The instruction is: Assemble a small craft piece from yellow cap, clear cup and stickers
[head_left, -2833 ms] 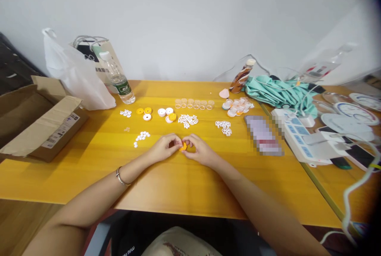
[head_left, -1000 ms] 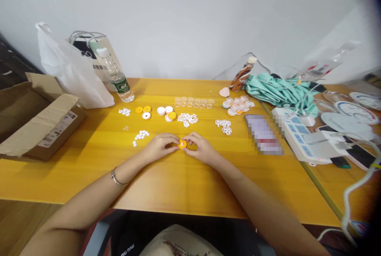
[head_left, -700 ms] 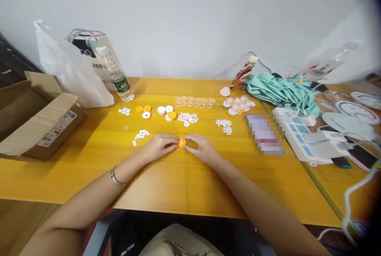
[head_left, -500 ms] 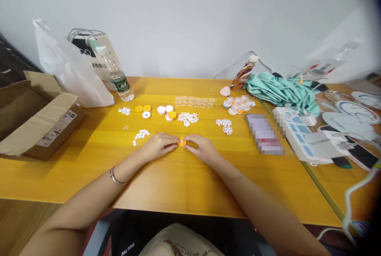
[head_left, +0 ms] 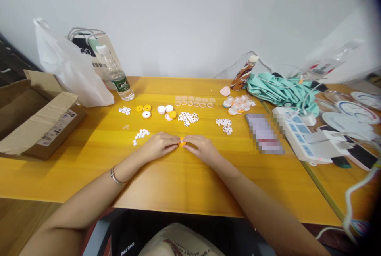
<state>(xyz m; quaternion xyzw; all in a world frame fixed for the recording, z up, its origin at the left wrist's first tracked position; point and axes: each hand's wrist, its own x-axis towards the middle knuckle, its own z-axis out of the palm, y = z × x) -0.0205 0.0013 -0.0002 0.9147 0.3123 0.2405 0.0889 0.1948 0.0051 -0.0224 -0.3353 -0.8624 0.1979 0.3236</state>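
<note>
My left hand [head_left: 160, 145] and my right hand [head_left: 201, 148] meet at the middle of the yellow table [head_left: 178, 176], fingertips pinched together on a small orange disc [head_left: 181, 142]. Most of the disc is hidden by my fingers. Just beyond my hands lie small white toothed pieces [head_left: 187, 118], white and orange discs [head_left: 168, 112] and a scatter of tiny white buttons [head_left: 141, 134]. A bracelet is on my left wrist.
A row of clear small cups [head_left: 194, 101] and a pile of pale caps [head_left: 238, 105] sit further back. An open cardboard box [head_left: 35, 117], white plastic bag [head_left: 70, 69] and water bottle [head_left: 114, 74] stand at left. A phone [head_left: 264, 133], power strip [head_left: 300, 137] and teal cloth [head_left: 282, 91] lie at right.
My fingers have closed further over the orange disc, which shows less than before. Both hands stay at the same spot on the table.
</note>
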